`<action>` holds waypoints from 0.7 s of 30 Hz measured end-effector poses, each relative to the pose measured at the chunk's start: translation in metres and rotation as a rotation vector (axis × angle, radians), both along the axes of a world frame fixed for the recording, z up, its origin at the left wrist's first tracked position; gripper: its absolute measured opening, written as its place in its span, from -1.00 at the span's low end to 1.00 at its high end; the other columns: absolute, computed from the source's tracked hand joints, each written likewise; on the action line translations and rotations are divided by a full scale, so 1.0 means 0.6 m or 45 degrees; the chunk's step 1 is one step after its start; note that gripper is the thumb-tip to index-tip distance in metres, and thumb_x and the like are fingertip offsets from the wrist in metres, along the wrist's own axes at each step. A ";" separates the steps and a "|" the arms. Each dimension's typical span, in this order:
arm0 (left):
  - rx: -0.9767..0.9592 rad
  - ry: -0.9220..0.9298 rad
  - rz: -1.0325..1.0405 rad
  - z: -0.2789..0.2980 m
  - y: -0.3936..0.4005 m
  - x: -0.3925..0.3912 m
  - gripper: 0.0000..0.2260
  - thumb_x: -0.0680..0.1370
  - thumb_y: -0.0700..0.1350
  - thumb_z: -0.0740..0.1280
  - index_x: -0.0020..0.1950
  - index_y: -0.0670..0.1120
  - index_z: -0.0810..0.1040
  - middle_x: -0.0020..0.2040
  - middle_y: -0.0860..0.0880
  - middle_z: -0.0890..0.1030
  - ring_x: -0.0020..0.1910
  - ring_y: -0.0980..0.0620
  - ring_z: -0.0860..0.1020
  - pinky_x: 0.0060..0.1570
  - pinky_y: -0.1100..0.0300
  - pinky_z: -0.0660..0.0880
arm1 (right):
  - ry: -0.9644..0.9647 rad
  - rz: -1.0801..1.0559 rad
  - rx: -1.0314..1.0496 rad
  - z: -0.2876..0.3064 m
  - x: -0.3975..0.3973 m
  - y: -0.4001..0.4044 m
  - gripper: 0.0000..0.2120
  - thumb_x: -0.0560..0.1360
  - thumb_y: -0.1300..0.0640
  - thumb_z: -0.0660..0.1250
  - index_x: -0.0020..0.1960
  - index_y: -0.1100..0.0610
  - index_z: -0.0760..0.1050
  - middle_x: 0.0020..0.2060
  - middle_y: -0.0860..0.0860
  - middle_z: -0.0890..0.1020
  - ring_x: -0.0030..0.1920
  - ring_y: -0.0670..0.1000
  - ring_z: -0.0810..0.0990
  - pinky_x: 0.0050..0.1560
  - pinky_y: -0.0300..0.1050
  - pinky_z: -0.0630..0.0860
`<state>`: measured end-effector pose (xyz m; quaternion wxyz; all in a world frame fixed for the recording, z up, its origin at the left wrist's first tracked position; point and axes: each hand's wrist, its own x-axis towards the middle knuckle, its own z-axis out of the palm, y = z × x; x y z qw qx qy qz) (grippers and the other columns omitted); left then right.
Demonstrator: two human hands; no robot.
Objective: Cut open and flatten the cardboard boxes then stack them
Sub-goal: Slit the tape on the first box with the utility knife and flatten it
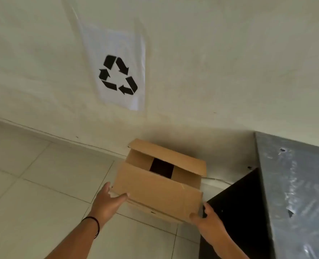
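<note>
Forearms are reaching forward from the bottom edge, the left one wearing a thin black band (96,225) at the wrist. Left hand (106,200) is lying against the near left corner of a cardboard box (155,191), fingers extended and loosely spread, thumb pressing along the lower edge. Right hand (207,215) is gripping the box's near right corner, thumb wrapping over the front face while the fingers are curling around the side. Between the two hands the box is sitting low over the pale tiled floor (42,184); whether it is touching the tiles or being held just above them cannot be told. Its top flaps are standing partly open, showing a dark rectangular gap (161,168) inside. Just beside the right hand a black panel (235,212) is leaning, and a grey foil-like surface (295,184) with small tears is rising at the right edge. Beyond the box the cream wall (229,62) is meeting the floor, and a white sheet (117,70) printed with a black recycling symbol is hanging on that wall, above and left of the box.
</note>
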<state>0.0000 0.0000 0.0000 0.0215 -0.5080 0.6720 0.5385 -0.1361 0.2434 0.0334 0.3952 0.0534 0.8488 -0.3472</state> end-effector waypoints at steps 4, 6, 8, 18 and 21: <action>0.118 0.038 0.133 -0.086 -0.035 -0.039 -0.01 0.36 0.04 0.54 0.57 -0.01 -0.06 0.52 -0.08 0.21 0.46 -0.09 0.24 0.38 -0.06 0.25 | -0.144 -0.264 0.007 -0.090 -0.038 -0.033 -0.16 0.48 0.02 0.40 0.55 -0.04 -0.08 0.39 0.09 0.33 0.34 0.16 0.36 0.22 0.05 0.39; 0.182 0.067 0.191 -0.129 -0.046 -0.052 0.02 0.35 0.00 0.55 0.58 -0.03 -0.09 0.47 -0.09 0.28 0.41 -0.11 0.32 0.37 -0.08 0.28 | -0.225 -0.364 0.007 -0.128 -0.046 -0.043 -0.16 0.44 -0.02 0.43 0.53 -0.08 -0.03 0.30 0.09 0.37 0.31 0.18 0.37 0.21 0.11 0.40; 0.194 0.114 0.234 -0.154 -0.053 -0.059 0.03 0.33 -0.03 0.57 0.57 -0.05 -0.07 0.40 -0.06 0.36 0.35 -0.10 0.38 0.35 -0.07 0.31 | -0.278 -0.457 -0.040 -0.154 -0.048 -0.045 -0.17 0.40 0.00 0.48 0.50 -0.08 0.07 0.16 0.04 0.38 0.29 0.17 0.37 0.24 0.17 0.38; 0.224 0.239 0.282 -0.132 -0.066 -0.059 -0.41 0.29 -0.03 0.59 0.22 -0.08 0.42 0.12 -0.03 0.59 0.10 0.00 0.56 0.11 0.08 0.43 | -0.242 -0.557 -0.160 -0.142 -0.062 -0.027 -0.44 0.40 0.06 0.48 0.35 0.01 0.38 0.05 0.00 0.55 0.10 0.10 0.50 0.19 0.19 0.48; 0.201 0.327 0.342 -0.070 -0.058 -0.058 -0.51 0.37 -0.14 0.54 0.20 -0.10 0.39 0.10 -0.03 0.57 0.07 0.01 0.56 0.03 0.14 0.44 | -0.176 -0.545 -0.220 -0.082 -0.059 -0.023 -0.46 0.41 0.05 0.47 0.34 0.01 0.38 0.00 -0.04 0.55 0.02 0.04 0.51 0.14 0.10 0.47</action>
